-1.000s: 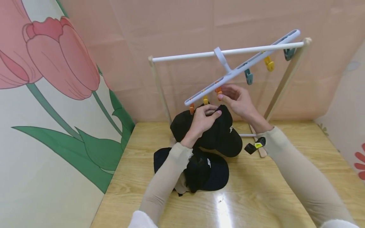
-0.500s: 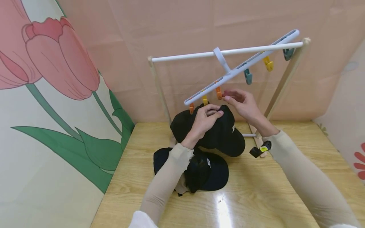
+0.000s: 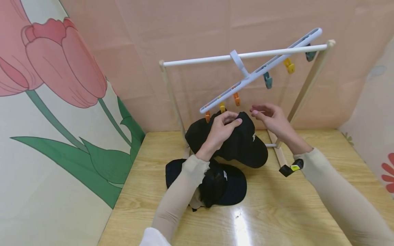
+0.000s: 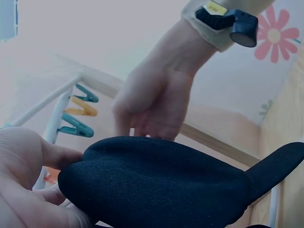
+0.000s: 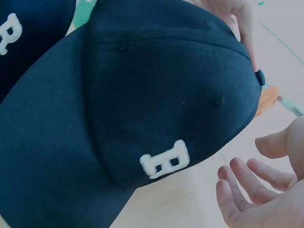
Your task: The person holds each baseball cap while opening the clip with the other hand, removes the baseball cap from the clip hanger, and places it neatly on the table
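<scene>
My left hand (image 3: 219, 132) pinches the crown of a black baseball cap (image 3: 246, 143), thumb on the near side. The brim points down to the right, and a white letter B (image 5: 165, 159) shows on the front in the right wrist view. More black cap fabric (image 3: 195, 135) lies left of the hand, right under an orange clip (image 3: 207, 117) and a yellow clip (image 3: 222, 107) of the hanger. My right hand (image 3: 274, 120) is apart from the cap, to its right, with fingers loosely bent and nothing in them. Another orange clip (image 3: 236, 99) hangs above the held cap.
A pale blue clip hanger (image 3: 261, 71) hangs tilted from the rack's white bar (image 3: 200, 60). Teal (image 3: 268, 81) and yellow clips (image 3: 289, 66) dangle at its right. More dark caps (image 3: 235, 186) lie on the wooden table (image 3: 277, 208) below.
My right hand has let go of the orange clip and moved right and down. The held cap's brim has swung slightly right, while my left hand stays at its crown.
</scene>
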Tool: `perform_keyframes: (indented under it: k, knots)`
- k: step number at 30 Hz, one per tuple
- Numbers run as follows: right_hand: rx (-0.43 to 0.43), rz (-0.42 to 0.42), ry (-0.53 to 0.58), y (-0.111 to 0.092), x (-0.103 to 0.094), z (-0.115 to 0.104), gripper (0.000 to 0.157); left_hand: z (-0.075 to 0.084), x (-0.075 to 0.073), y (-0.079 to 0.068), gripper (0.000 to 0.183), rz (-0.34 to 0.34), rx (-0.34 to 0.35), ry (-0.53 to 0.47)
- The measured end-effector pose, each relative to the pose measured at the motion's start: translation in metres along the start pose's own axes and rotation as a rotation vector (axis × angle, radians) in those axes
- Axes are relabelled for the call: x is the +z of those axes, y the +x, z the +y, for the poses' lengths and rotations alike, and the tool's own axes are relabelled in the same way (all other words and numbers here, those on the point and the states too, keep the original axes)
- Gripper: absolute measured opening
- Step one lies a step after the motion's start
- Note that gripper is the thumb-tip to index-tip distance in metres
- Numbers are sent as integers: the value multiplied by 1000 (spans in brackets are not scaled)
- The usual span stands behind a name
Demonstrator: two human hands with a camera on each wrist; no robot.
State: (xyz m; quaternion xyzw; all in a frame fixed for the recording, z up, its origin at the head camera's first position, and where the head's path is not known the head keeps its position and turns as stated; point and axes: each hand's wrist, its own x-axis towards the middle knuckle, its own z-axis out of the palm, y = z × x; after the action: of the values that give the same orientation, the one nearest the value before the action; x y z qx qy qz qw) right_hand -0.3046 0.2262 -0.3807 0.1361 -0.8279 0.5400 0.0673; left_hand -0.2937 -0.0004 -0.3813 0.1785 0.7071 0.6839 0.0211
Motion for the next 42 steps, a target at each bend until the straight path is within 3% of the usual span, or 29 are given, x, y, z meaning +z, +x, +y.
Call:
perform_keyframes:
  k: [8,14,26,42]
  knots:
    - [71,7,-62,-11,-9,16,50,2,1,-2,22,3,-2,-12]
    - [72,16,-52,-20,-13,29,47,3,2,-2,22,2,-5,-26]
    - [193,-14,-124,-38,-15,53,54,3,5,-6,22,4,-9,-38]
    - [202,-27,-204,-59,-23,81,52,8,9,-9,22,13,3,-35]
